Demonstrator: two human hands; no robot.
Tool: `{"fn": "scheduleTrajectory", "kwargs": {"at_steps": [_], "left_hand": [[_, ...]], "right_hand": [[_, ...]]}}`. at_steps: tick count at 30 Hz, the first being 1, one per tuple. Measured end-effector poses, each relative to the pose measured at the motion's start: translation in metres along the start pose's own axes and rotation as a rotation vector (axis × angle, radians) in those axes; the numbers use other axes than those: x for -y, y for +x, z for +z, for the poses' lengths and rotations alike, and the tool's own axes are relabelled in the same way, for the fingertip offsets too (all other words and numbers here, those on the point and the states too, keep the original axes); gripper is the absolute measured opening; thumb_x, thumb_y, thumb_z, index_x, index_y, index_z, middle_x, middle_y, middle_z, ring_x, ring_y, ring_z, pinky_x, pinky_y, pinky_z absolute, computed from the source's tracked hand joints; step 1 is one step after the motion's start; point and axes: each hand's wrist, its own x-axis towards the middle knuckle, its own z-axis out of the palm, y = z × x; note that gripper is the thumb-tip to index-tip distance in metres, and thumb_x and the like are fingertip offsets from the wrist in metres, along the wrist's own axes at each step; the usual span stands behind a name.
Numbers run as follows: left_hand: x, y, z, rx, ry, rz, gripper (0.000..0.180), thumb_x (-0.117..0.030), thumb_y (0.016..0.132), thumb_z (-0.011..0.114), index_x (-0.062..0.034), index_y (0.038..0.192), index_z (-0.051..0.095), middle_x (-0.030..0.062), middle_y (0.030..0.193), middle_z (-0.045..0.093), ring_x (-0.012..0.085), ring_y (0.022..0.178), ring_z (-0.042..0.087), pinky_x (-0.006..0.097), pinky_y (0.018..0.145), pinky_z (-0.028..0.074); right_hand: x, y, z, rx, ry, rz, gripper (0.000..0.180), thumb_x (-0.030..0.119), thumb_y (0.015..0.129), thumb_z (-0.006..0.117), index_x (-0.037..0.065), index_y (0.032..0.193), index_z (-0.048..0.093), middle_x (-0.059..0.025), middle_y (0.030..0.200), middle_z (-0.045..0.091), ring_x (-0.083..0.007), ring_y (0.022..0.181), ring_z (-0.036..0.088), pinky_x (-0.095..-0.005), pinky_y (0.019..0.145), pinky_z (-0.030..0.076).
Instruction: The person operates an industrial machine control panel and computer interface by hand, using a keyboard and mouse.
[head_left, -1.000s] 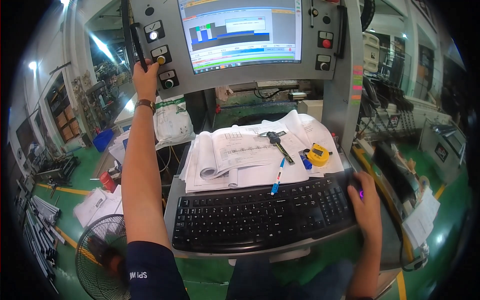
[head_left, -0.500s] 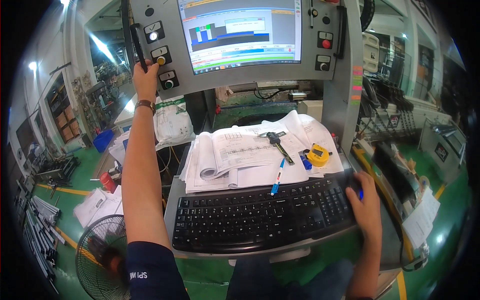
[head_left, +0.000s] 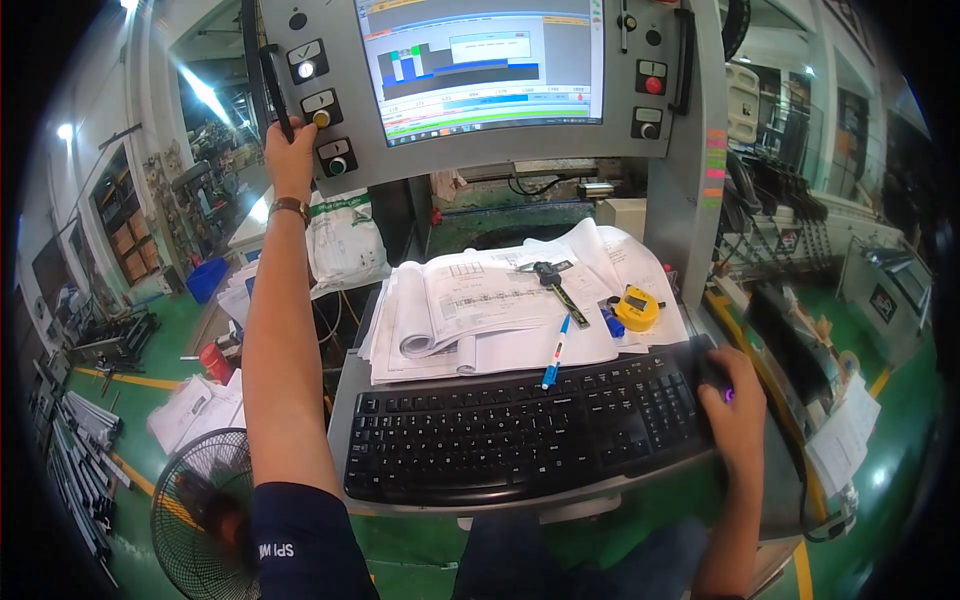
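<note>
My left hand (head_left: 290, 160) reaches up to the grey control panel (head_left: 450, 158), its fingers round a black handle (head_left: 274, 95) on the panel's left side. The thumb is at a yellow push button (head_left: 321, 118). Below it is a green button (head_left: 337, 165), above it a lit white one (head_left: 306, 70). My right hand (head_left: 737, 405) is closed over a dark computer mouse (head_left: 712, 372) that glows purple at its side. Left of that hand lies a black keyboard (head_left: 520, 435). A lit screen (head_left: 480, 75) with a machine program fills the panel's middle.
Papers with drawings (head_left: 480, 310) lie behind the keyboard, bearing a caliper (head_left: 553, 285), a yellow tape measure (head_left: 637, 308) and a blue-white pen (head_left: 555, 355). A black fan (head_left: 205, 510) stands at the lower left. A red button (head_left: 653, 85) sits on the panel's right.
My right hand has shifted slightly nearer with the mouse, whose glow went from blue to purple. The figures along the screen's scale look different. My left hand stays at the handle and button.
</note>
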Motion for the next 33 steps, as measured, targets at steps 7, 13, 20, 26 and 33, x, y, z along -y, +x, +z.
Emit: {"fn": "scheduleTrajectory", "kwargs": {"at_steps": [7,13,20,26,33], "left_hand": [[-0.004,-0.0026,0.0001,0.025,0.027,-0.028,0.027,-0.018,0.099,0.082,-0.0076,0.12,0.069,-0.0015,0.106,0.067,0.0109,0.095,0.062,0.028,0.085,0.049],[-0.0041,-0.0017,-0.0009,0.007,0.01,0.012,0.031,-0.018,0.095,0.084,-0.0051,0.118,0.068,-0.0023,0.1,0.068,0.0089,0.089,0.063,0.028,0.081,0.052],[-0.0091,-0.0047,-0.0003,0.014,0.011,-0.029,0.031,-0.019,0.097,0.083,-0.0058,0.121,0.069,-0.0014,0.104,0.068,0.0106,0.094,0.063,0.029,0.085,0.051],[-0.0062,-0.0037,-0.0011,0.028,0.035,-0.042,0.03,-0.019,0.099,0.082,-0.0059,0.123,0.07,-0.0006,0.108,0.068,0.0121,0.098,0.064,0.03,0.088,0.051],[-0.0034,-0.0013,-0.0005,-0.002,-0.013,0.0,0.032,-0.017,0.094,0.085,-0.0051,0.119,0.069,-0.0032,0.098,0.067,0.0077,0.088,0.062,0.027,0.081,0.052]], "right_hand": [[0.0003,-0.0004,-0.0007,-0.013,-0.006,-0.002,0.049,0.016,0.085,0.069,0.0,0.13,0.072,-0.02,0.145,0.068,-0.0408,0.13,0.07,-0.0461,0.114,0.053],[-0.0025,-0.0006,-0.0007,-0.005,0.009,0.002,0.048,0.016,0.085,0.068,0.0,0.13,0.073,-0.0202,0.146,0.068,-0.0405,0.129,0.07,-0.0458,0.113,0.053],[0.0012,-0.0004,-0.0013,-0.007,0.018,0.011,0.049,0.014,0.085,0.068,0.0,0.133,0.071,-0.0207,0.145,0.068,-0.0398,0.13,0.07,-0.045,0.114,0.053],[0.007,0.0011,0.0003,-0.003,0.001,0.056,0.048,0.014,0.088,0.071,0.0,0.133,0.07,-0.0203,0.146,0.067,-0.04,0.13,0.069,-0.0451,0.113,0.053],[0.0,0.0001,-0.0007,0.001,0.009,0.021,0.047,0.014,0.088,0.071,0.0,0.133,0.07,-0.02,0.146,0.067,-0.0404,0.13,0.069,-0.0452,0.112,0.053]]}}
